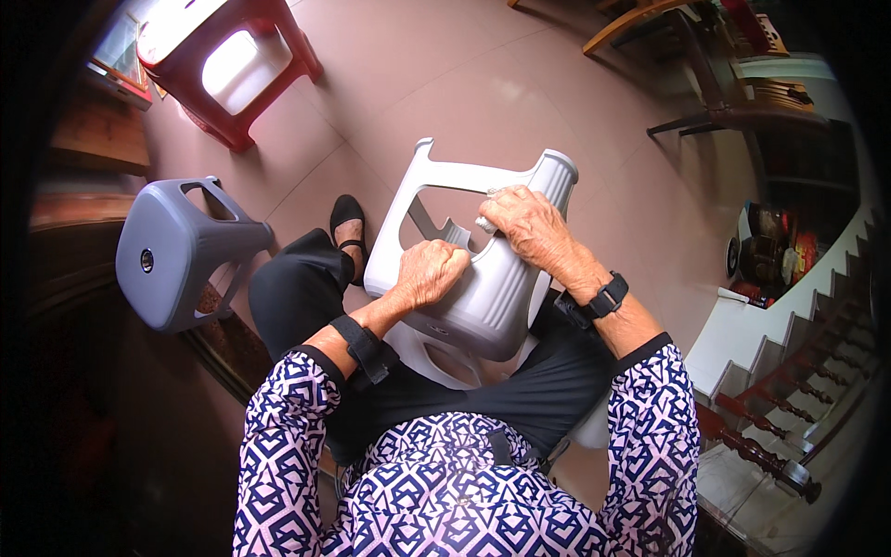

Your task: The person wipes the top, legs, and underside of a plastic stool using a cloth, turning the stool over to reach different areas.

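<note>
A light grey plastic stool [487, 296] lies tipped on its side across my lap, its legs pointing away from me. My left hand [433, 273] is closed on the stool's edge at the near end of a side opening. In my right hand [530, 226] is a bunched white cloth [486, 223], pressed against the stool's leg beside the same opening. Most of the cloth is hidden under the fingers. Both wrists wear black straps. Part of another pale plastic piece shows beneath the stool, between my thighs.
A blue-grey plastic stool [184, 254] lies tilted at the left. Farther off at the upper left stands a red plastic stool [230, 76]. Wooden chairs [724, 104] are at the upper right. Stairs with a dark wooden balustrade [766, 456] run along the right.
</note>
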A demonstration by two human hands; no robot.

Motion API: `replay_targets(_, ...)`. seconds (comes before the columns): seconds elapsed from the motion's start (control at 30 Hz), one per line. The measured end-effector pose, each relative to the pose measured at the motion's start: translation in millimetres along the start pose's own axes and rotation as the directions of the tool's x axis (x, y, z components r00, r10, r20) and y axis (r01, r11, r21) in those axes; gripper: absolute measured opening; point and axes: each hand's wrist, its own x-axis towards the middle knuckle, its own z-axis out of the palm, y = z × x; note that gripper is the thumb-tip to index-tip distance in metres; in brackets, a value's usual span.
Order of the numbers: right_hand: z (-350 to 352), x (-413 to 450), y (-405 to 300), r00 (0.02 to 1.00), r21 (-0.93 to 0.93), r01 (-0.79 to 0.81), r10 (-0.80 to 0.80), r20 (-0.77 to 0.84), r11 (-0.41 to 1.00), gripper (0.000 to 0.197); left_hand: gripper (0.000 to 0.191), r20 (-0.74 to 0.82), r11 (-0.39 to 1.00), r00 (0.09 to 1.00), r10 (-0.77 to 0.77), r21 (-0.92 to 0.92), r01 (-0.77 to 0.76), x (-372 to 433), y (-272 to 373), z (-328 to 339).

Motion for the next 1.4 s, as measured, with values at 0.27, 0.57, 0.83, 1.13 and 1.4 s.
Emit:
replay_targets(0.27,5.4,-46.8,-67.1,0.964,0.158,-0.035,0.075,-0.254,0.987,0.031,0.043,-0.019,0.936,0.968,-0.252,-0.261,0.238,-0.1,-0.7,-5.1)
replay_targets(0.57,20.5,-92.8,-70.9,0.922,0.397,-0.131,0.259,-0.288,0.908,0.042,0.060,0.015,0.845,0.935,-0.354,-0.423,0.327,4.8,-35.0,1.0)
replay_targets(0.83,48.2,-98.2,-3.4,0.824,0.695,-0.398,0.566,-0.016,0.599,0.026,0.032,-0.181,0.897,0.973,-0.141,-0.439,0.048,-0.7,-60.2,-1.4)
replay_targets(1.13,57.7,-62.5,-15.2,0.883,0.604,-0.243,0.431,-0.187,0.759,0.021,0.048,-0.221,0.760,0.867,-0.446,-0.606,0.237,-2.6,-38.7,-17.8)
replay_targets(1.4,56.7,-53.1,-44.3,0.921,0.571,-0.273,0.382,-0.077,0.774,0.027,0.028,-0.040,0.949,0.957,0.287,0.150,-0.278,4.4,0.8,-6.5)
